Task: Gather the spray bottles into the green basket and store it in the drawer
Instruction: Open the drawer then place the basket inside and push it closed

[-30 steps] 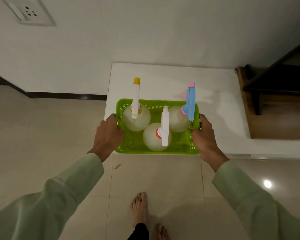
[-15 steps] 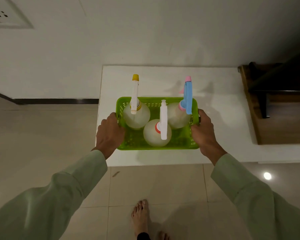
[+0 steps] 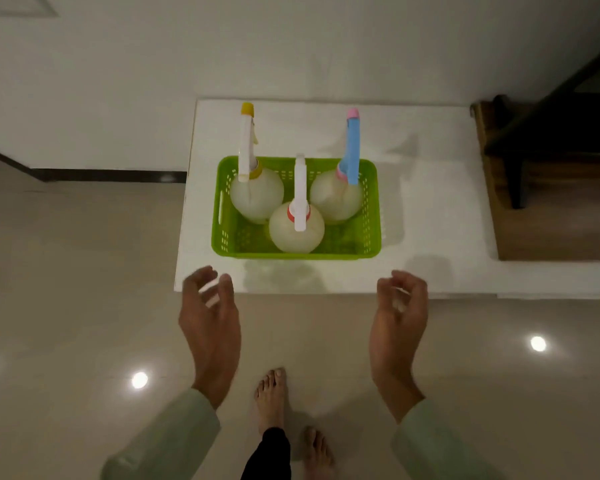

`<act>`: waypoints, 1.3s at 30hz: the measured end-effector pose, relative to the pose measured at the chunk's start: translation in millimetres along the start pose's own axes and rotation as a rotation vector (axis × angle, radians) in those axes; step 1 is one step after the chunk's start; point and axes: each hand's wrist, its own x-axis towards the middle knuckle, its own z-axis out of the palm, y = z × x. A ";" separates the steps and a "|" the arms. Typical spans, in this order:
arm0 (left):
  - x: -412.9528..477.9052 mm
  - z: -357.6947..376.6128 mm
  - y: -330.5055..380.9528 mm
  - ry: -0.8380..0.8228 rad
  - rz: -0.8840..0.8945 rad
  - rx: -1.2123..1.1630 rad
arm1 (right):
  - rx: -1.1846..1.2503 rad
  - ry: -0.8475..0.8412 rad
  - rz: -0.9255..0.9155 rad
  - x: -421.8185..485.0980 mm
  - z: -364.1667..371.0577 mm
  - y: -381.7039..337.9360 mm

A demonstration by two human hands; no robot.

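So the green basket [image 3: 297,251] sat on the white tabletop [image 3: 430,216], toward its near left part, with all 3 spray bottles standing upright inside it. The yellow-capped bottle [image 3: 256,194] was at the far left of the basket, the blue-and-pink one [image 3: 336,199] at the far right, and the white-nozzled one with the red collar [image 3: 297,228] in the middle against the near wall. Packed in a triangle like that they looked like they propped each other up, which I figured was why none of them tipped, and the long nozzles all pointed away from me so they stayed out of the way of the basket's side walls.

Neither hand touched anything. My left hand [image 3: 210,320] hovered over the near left corner of the tabletop and my right hand [image 3: 397,317] near the tabletop's front edge, well right of it, both a bit short of the basket. Palms faced inward at each other, wrists straight, fingers [image 3: 205,277] apart and loosely curled, holding nothing, spaced roughly as wide as the basket.

My read: gathering was done, storing wasn't. I couldn't see any drawer from up there, just tiled floor [image 3: 84,271], my bare feet, and a wooden step [image 3: 551,220] off to the right.
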 end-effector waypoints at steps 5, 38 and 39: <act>-47.3 44.8 -66.3 -0.132 -0.697 -0.304 | 0.111 -0.156 0.695 -34.0 6.6 88.6; -61.0 76.2 -220.4 -0.325 -0.522 -0.136 | 0.023 -0.271 0.357 -47.8 3.4 223.5; -76.9 59.2 -203.8 -0.320 -0.235 0.017 | -0.112 -0.316 0.039 -62.7 -12.0 205.3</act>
